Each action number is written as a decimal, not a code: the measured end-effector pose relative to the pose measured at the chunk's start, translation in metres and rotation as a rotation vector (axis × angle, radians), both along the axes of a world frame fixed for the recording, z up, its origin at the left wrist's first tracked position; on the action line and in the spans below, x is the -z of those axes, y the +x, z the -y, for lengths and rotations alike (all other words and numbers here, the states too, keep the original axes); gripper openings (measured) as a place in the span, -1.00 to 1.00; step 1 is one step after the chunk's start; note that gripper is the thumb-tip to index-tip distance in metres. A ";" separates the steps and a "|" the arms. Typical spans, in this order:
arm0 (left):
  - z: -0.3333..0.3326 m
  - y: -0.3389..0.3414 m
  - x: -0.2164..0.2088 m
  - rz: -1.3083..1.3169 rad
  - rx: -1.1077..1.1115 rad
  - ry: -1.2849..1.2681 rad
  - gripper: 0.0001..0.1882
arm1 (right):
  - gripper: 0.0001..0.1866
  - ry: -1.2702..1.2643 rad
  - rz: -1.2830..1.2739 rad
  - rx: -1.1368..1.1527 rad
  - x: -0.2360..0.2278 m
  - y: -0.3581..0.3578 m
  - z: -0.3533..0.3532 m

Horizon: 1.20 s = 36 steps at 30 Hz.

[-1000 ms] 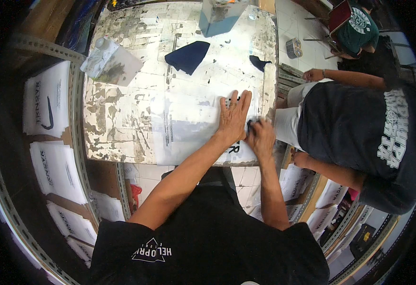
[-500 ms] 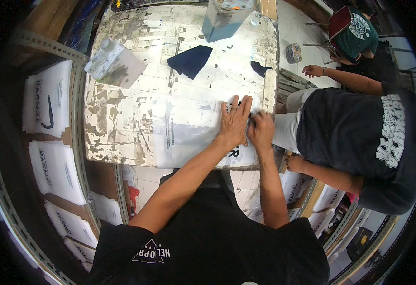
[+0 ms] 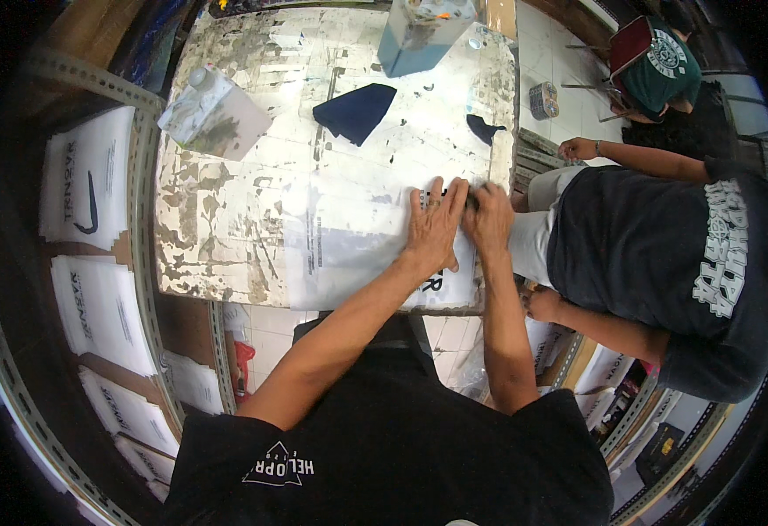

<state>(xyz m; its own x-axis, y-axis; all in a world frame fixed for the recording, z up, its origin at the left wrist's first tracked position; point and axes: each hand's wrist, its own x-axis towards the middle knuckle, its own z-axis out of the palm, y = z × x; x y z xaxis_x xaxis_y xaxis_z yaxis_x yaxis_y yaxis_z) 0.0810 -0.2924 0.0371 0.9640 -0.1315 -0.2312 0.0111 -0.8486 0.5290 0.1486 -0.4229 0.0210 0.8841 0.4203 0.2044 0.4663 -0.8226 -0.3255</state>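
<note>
A thin whitish sheet (image 3: 357,276) with dark print lies on the near right part of the worn table (image 3: 217,237). My left hand (image 3: 434,226) presses flat on it with the fingers spread, covering part of the black lettering. Right beside it, my right hand (image 3: 491,221) is closed at the sheet's right edge. A small dark thing shows at its fingertips, mostly hidden by the fingers. Farther off lie a navy cloth piece (image 3: 357,112) and a smaller dark scrap (image 3: 484,130).
A plastic jug (image 3: 213,114) lies at the table's left, and a clear container of bluish liquid (image 3: 410,48) stands at the back. Shelves with stacked printed sheets (image 3: 107,302) flank the left. A co-worker in a black shirt (image 3: 656,254) is close on the right; another person (image 3: 660,66) is farther back.
My right hand has shifted slightly away from me and turned along the sheet's right edge. My left hand remains pressed on the sheet in nearly the same place.
</note>
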 end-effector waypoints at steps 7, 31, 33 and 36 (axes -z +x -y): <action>0.001 -0.001 0.004 0.030 -0.006 -0.018 0.64 | -0.82 -0.046 0.031 0.020 0.000 0.005 -0.002; 0.001 0.004 -0.008 -0.052 0.000 0.022 0.68 | -0.75 0.147 -0.046 0.073 -0.021 -0.041 0.056; 0.001 0.005 -0.007 -0.052 0.000 0.034 0.67 | -0.78 0.097 -0.081 0.039 -0.020 -0.042 0.041; 0.003 0.004 -0.007 -0.036 0.010 0.045 0.66 | -0.80 0.043 -0.019 0.027 -0.007 -0.017 0.021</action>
<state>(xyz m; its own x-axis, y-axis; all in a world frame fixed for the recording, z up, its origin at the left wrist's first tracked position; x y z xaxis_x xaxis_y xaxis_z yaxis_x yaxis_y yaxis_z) 0.0848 -0.2951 0.0441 0.9536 -0.1301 -0.2717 0.0207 -0.8715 0.4900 0.1320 -0.4443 0.0281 0.8989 0.3874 0.2048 0.4375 -0.8198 -0.3695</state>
